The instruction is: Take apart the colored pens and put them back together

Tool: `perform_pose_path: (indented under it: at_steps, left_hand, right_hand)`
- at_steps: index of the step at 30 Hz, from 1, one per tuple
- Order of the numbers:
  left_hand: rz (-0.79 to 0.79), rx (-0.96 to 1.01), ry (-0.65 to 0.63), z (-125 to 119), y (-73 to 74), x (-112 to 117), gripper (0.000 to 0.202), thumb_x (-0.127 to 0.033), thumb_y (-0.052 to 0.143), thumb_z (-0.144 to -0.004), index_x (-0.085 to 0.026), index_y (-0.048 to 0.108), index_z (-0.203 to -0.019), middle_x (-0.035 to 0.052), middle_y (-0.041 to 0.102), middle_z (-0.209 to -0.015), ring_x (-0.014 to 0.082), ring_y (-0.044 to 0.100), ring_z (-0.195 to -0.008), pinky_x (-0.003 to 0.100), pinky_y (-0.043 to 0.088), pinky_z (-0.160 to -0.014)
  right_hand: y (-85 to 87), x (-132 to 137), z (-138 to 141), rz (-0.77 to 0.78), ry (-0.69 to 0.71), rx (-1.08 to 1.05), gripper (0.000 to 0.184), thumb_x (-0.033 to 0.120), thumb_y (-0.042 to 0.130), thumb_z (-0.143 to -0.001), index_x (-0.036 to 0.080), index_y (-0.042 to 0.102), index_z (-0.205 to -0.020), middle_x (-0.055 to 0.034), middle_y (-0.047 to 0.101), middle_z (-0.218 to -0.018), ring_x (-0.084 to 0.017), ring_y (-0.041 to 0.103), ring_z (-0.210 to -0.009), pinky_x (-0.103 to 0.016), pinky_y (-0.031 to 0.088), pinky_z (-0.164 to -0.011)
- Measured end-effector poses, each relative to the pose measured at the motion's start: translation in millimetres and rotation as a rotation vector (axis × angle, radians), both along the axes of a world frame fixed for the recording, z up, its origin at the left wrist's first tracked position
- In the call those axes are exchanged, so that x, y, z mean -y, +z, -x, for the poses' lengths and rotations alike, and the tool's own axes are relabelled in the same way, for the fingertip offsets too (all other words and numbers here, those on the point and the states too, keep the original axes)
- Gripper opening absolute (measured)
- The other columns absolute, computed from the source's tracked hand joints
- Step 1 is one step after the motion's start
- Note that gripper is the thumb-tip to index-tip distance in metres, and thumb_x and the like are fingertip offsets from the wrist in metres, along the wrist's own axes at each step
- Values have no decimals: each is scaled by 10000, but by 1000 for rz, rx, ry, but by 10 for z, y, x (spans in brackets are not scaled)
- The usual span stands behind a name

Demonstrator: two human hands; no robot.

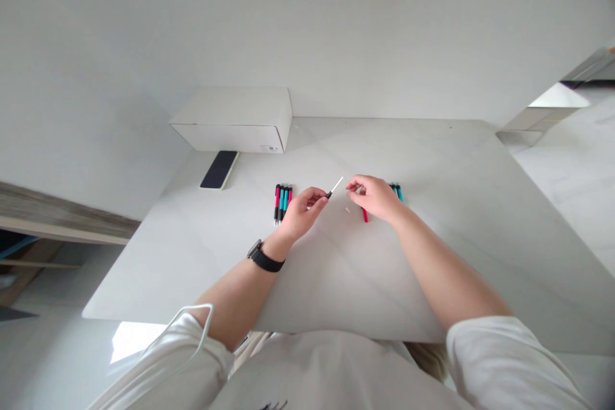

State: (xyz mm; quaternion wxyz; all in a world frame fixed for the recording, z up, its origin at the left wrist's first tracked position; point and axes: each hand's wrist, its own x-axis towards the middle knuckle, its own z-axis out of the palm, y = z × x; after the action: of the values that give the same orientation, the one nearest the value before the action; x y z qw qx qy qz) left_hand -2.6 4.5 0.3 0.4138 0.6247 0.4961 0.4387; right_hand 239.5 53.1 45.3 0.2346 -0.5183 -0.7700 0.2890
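Observation:
My left hand (303, 210) is closed in a pinch on a thin pen refill (336, 187), white with a dark end, held just above the white table (432, 160). My right hand (375, 196) is curled close to the refill's tip, with a red pen barrel (364, 214) showing under its fingers. A row of red and teal pens (282, 201) lies left of my left hand. More pens, teal ones (397, 190), peek out behind my right hand. A small white piece (347, 209) lies on the table between my hands.
A white cardboard box (235, 119) stands at the table's far left against the wall. A dark phone (219, 170) lies in front of it. A black watch (263, 257) is on my left wrist. The floor drops away to the left and right of the table.

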Motion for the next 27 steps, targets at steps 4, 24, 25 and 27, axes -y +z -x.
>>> perform_pose_path:
  at_steps: [4,24,25,27]
  left_hand:
    - [-54,-83,1,-3,37,18,229,-416,616,-991,-215,682,-1078,46,746,-999,180,705,-908,312,562,-842]
    - [-394,-653,-231,-19,77,125,224,-360,737,-895,-250,681,-1081,72,670,-1165,280,607,-1144,472,457,-1061]
    - [-391,-636,-180,-16,78,117,245,-339,718,-912,-249,662,-1134,74,672,-1169,278,609,-1145,468,467,-1050]
    - [-390,-605,-95,-10,76,104,328,-289,694,-928,-255,617,-1246,79,670,-1198,278,609,-1161,465,481,-1039]
  right_hand:
    - [-56,13,-24,-38,49,258,131,253,700,-890,269,741,-1013,-20,775,-993,-205,694,-904,-306,481,-804]
    - [-76,-13,-128,58,8,588,181,247,664,-880,251,746,-1040,-79,761,-996,-242,697,-898,-315,464,-760]
    - [-41,5,-115,11,38,523,177,233,647,-887,256,748,-1031,-66,752,-1001,-225,687,-889,-306,464,-772]
    - [33,56,-72,-70,125,381,182,216,631,-898,265,749,-1028,-44,734,-1026,-190,671,-873,-283,464,-783]
